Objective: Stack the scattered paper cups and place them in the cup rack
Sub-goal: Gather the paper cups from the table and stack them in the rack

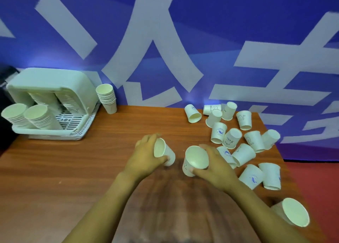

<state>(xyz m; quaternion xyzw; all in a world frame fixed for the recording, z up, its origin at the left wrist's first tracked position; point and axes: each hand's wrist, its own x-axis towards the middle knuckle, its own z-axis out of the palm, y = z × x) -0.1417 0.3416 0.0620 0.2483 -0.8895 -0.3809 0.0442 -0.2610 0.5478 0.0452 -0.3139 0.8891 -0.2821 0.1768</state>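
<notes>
Hands: left hand (145, 154) grips cup (165, 152) | right hand (214, 165) grips second cup (194, 160) | cup rack (49, 132): stacks

Head-worn camera looks down and forward, close over the table (73, 169)

On the far right of the table (117, 171), one lying paper cup (211, 109) shows the word "HELLO" printed sideways on its side. Another cup (254, 141) in the scattered group shows the letters "LLO", the rest is hidden. The blue wall banner (183, 32) behind carries big white characters, cut by the frame and not readable. Other cups have small blue logos, too blurred to read
</notes>
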